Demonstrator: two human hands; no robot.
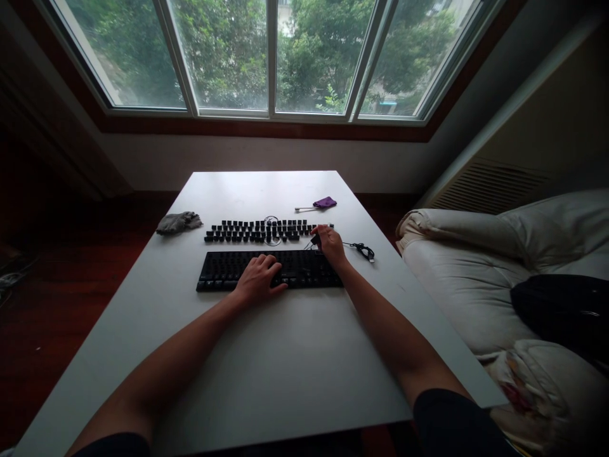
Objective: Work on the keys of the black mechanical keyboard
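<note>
One long black rectangular keyboard point(295, 271) lies on the white counter point(285, 355), under the left hand point(258, 277), loosely spread and gripping nothing. Its right end is beneath the right hand point(332, 246), fingertips pinched on a small dark piece point(315, 239); black square keycaps point(259, 231) lie beyond.

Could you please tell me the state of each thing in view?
Keyboard, lying flat, apparently partly stripped.
Left hand, open, palm down on the keyboard.
Right hand, pinched on a small dark item.
Loose keycaps, laid out in rows.
Cable, coiled.
Gray cloth, crumpled.
Purple cloth, bunched up.
Window, apparently shut.
</note>
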